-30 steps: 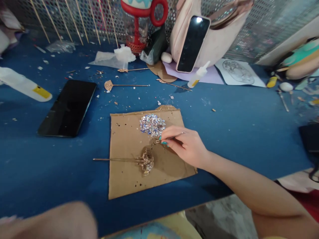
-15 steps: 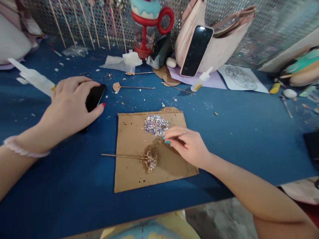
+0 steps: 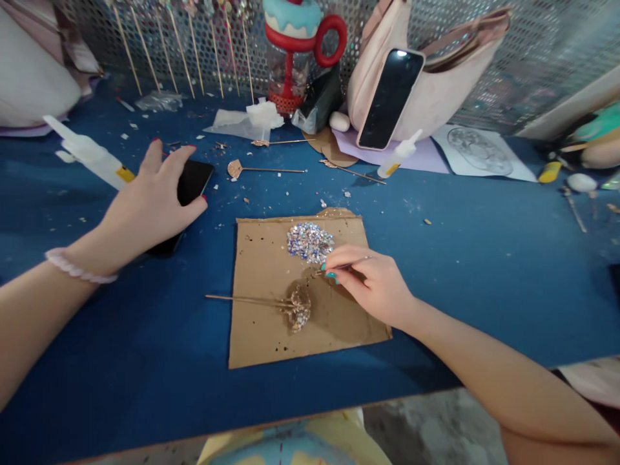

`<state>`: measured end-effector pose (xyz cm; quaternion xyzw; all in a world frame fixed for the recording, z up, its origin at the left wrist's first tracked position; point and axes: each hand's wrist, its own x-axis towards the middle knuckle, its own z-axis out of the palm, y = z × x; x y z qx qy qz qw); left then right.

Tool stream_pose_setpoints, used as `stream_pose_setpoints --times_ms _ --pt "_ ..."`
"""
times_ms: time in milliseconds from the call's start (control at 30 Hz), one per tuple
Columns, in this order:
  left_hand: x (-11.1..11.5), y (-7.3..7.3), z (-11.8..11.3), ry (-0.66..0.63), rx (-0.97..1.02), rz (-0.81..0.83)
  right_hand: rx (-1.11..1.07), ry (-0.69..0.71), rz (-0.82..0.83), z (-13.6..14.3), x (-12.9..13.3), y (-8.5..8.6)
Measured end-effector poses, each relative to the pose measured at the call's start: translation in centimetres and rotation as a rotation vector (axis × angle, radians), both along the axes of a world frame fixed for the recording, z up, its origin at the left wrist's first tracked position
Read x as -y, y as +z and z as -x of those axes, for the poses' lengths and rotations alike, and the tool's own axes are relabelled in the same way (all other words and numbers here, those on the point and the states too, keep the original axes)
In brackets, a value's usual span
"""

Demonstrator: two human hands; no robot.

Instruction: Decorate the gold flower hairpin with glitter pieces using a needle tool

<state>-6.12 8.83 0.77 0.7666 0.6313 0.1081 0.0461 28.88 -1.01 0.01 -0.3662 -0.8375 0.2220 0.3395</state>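
My left hand [image 3: 154, 203] rests over a black phone [image 3: 194, 181] on the blue table, fingers spread, with a white glue bottle [image 3: 97, 158] beside it. Thin metal tweezers [image 3: 345, 265] are pinched in my right hand [image 3: 368, 281], above the right part of a cardboard piece [image 3: 261, 271]. Just left of my right fingertips is a pile of shiny rhinestones [image 3: 310, 242]. Below the pile, a gold hairpin with a jewelled head [image 3: 299, 307] lies on the cardboard, its stem pointing left past the edge. Whether the tweezer tips hold a stone is too small to tell.
Behind stand a red-handled cup [image 3: 290, 51], thin sticks [image 3: 174, 51], a propped phone [image 3: 391, 97] and a pink bag [image 3: 450, 77]. A small glue bottle [image 3: 398, 155] and more hairpins [image 3: 266, 170] lie in front of them.
My left hand's fingers have spread and lifted off part of the black phone. My right hand holds nearly the same pose by the pile. The whole view has shifted slightly.
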Motion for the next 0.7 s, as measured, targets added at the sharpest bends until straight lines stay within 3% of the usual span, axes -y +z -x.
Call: stream_pose_setpoints --times_ms 100,200,367,500,567,700 --pt "-0.7 0.0 1.3 -0.061 -0.009 0.052 0.005 0.001 -0.008 0.0 0.0 0.0" --pt "-1.6 -0.1 4.0 -0.211 -0.031 0.185 0.005 0.004 -0.013 -0.1 0.0 -0.1" --pt "-2.7 -0.7 7.8 -0.254 0.007 0.301 0.006 0.006 -0.021 -0.2 0.0 -0.1" --pt "-2.8 -0.6 7.4 -0.197 0.052 0.239 0.012 0.007 -0.032 -0.1 0.0 0.0" --pt "-2.9 -0.5 7.1 -0.191 0.005 0.121 0.009 0.008 -0.037 -0.1 0.0 0.0" --pt "-2.9 -0.6 7.8 -0.21 0.041 0.18 0.004 0.007 -0.055 -0.1 0.0 0.0"
